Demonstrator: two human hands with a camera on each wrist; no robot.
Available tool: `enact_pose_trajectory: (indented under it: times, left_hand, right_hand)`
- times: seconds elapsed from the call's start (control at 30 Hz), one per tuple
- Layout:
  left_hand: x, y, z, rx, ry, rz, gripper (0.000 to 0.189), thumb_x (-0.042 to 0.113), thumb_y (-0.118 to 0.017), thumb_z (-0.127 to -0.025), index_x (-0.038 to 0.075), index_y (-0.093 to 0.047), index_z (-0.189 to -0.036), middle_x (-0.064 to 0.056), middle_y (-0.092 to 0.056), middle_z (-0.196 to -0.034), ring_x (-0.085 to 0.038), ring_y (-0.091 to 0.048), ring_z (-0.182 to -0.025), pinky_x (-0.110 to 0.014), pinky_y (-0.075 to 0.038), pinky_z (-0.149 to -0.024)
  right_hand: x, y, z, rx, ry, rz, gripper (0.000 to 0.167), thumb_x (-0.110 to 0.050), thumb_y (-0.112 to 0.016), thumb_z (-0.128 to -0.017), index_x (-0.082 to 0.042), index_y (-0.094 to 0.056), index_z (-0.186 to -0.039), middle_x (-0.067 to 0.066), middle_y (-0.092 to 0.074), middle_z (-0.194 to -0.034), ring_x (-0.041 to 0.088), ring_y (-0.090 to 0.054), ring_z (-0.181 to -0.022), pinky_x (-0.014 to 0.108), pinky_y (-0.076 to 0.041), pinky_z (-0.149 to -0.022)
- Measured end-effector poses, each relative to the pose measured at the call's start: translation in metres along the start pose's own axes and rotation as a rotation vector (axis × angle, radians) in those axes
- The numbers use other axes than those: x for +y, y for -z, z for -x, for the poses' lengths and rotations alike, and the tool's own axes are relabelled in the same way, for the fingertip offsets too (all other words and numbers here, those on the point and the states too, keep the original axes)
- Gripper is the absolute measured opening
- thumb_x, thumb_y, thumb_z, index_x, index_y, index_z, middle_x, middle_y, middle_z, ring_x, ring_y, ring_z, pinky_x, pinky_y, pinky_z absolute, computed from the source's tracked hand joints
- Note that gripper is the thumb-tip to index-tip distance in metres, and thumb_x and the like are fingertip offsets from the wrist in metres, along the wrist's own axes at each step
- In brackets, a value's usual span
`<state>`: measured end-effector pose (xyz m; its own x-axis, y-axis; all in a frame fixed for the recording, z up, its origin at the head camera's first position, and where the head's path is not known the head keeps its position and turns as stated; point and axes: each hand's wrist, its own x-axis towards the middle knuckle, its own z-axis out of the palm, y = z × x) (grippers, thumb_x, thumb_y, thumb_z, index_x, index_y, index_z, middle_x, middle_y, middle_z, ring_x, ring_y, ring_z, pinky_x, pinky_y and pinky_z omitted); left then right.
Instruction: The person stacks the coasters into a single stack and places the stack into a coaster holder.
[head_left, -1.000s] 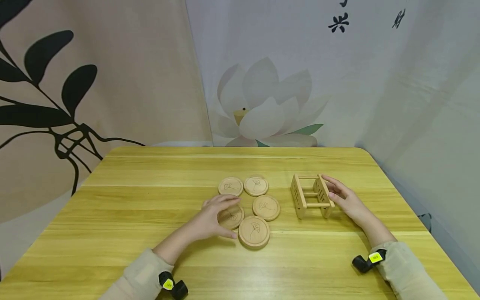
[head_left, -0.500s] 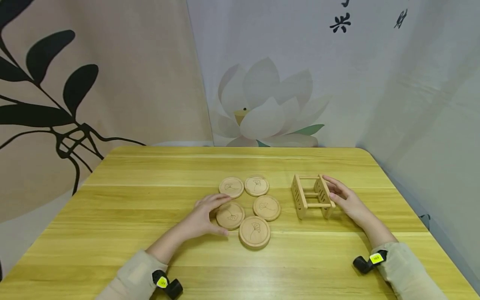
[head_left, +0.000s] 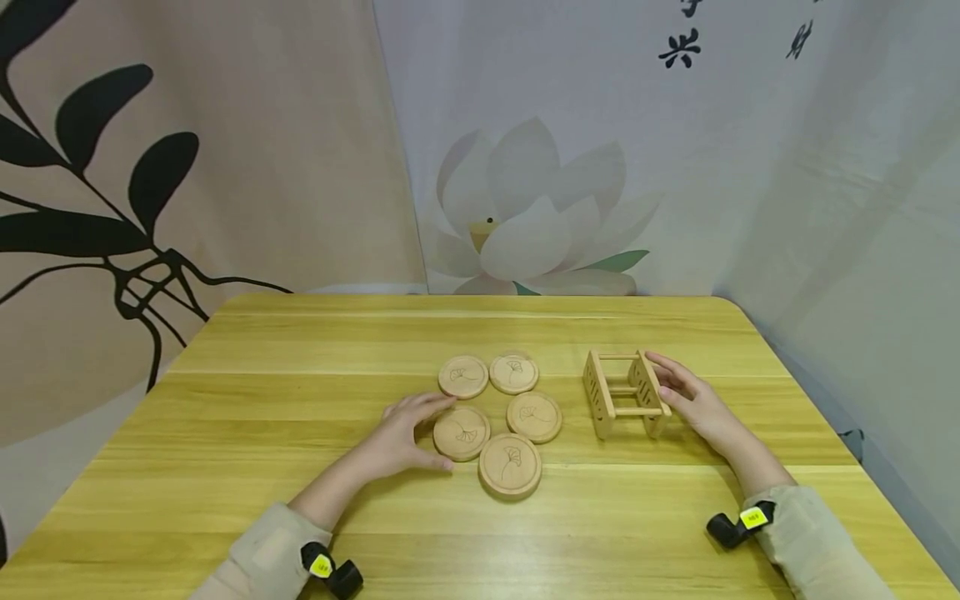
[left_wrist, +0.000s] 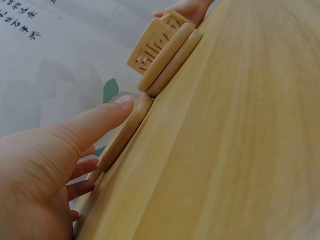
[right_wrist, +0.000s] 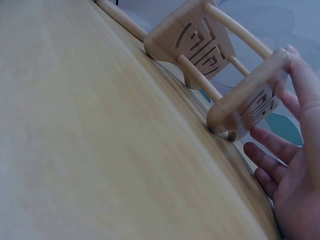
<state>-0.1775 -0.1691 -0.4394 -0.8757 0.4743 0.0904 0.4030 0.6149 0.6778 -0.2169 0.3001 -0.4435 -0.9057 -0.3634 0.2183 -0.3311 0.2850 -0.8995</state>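
Leftward the left hand (head_left: 397, 440) has been drawn, thumb and fingers wide, a ginkgo-engraved coaster (head_left: 462, 433) partly between. Left wrist: light, stiff handling is expected, best by the rim. Right wrist: a wooden rack (right_wrist: 218, 70) is touched by the relaxed right hand (right_wrist: 300, 172).

Left hand (head_left: 393, 442) spread wide, right hand (head_left: 697, 407) lightly bent

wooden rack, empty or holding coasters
The wooden rack is empty: between its side panels the head view shows only rods and tabletop; the coasters lie outside it.
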Motion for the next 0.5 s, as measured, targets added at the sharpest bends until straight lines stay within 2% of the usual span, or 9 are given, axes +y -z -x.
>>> enact_pose_trajectory:
  times: [0.5]
  left_hand:
    - [0.0026,-0.0057,-0.005,0.001,-0.013,-0.075,0.093,0.047,-0.086,-0.063,0.01,-0.049,-0.14,-0.009,-0.043,-0.144,-0.034,-0.033,-0.132,-0.058,-0.014,-0.106]
  right_hand:
    - [0.0009,0.0003,0.0001,-0.001,-0.007,0.016,0.053,-0.009,-0.045,-0.102,-0.007,-0.026,-0.151,0.032,-0.039,-0.139,-0.001,-0.049,-0.111,0.015,-0.041,-0.088]
